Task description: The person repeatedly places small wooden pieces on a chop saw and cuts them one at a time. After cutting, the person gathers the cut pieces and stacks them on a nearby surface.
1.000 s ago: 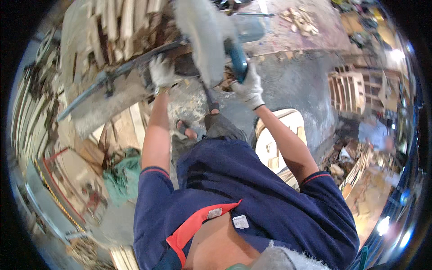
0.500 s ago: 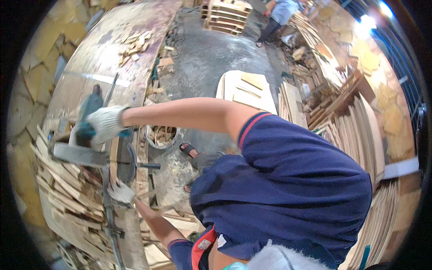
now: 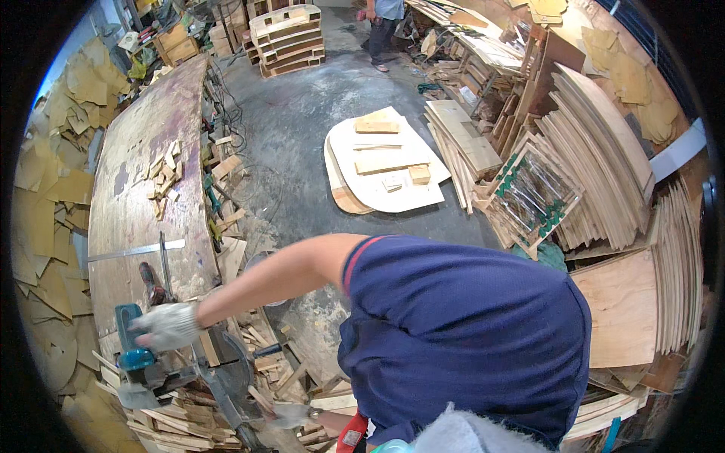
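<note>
Saw Station: Two Gloved Hands, One Power Saw

Head view.
Item: teal power saw (image 3: 136, 359), at the lower left, by the near end of the tabletop (image 3: 124, 219).
Item: my right hand (image 3: 170, 326), white-gloved, against the saw's teal body, fingers partly extended; whether they close on it, I cannot tell.
Item: my left hand (image 3: 291, 415), gloved, blurred, low beside the saw's metal rail (image 3: 226, 400), at the end of a short wooden strip (image 3: 260, 398); grip or mere touch, I cannot tell.
Item: small offcuts (image 3: 165, 177), piled farther up the tabletop; long wood pieces (image 3: 181, 424), heaped beside the saw.
Step, in my judgement: handling stock at the saw.
Next move calls for, I judge: a sure hold on the strip, and left fingers clear of the blade.
</note>
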The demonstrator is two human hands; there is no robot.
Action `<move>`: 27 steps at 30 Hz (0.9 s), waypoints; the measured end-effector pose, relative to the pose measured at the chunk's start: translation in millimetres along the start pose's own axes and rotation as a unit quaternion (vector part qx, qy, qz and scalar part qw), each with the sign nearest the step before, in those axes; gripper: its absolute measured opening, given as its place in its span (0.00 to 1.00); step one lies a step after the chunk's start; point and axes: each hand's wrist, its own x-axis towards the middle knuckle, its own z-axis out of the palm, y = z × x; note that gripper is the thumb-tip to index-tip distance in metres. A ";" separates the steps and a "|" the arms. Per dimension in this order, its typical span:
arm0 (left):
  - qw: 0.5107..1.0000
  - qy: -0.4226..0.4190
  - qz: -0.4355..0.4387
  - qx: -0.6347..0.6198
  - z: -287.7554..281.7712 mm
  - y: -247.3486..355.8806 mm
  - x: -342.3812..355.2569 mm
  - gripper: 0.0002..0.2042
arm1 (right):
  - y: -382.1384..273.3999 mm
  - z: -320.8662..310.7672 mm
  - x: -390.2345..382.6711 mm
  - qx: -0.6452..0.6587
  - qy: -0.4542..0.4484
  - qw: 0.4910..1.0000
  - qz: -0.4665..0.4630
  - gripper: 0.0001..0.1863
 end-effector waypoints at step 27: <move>0.934 -0.227 -0.016 -0.277 224.6 338.5 -105.6 0.16 | 298.7 -353.2 -607.9 -0.084 0.161 0.659 0.730 0.30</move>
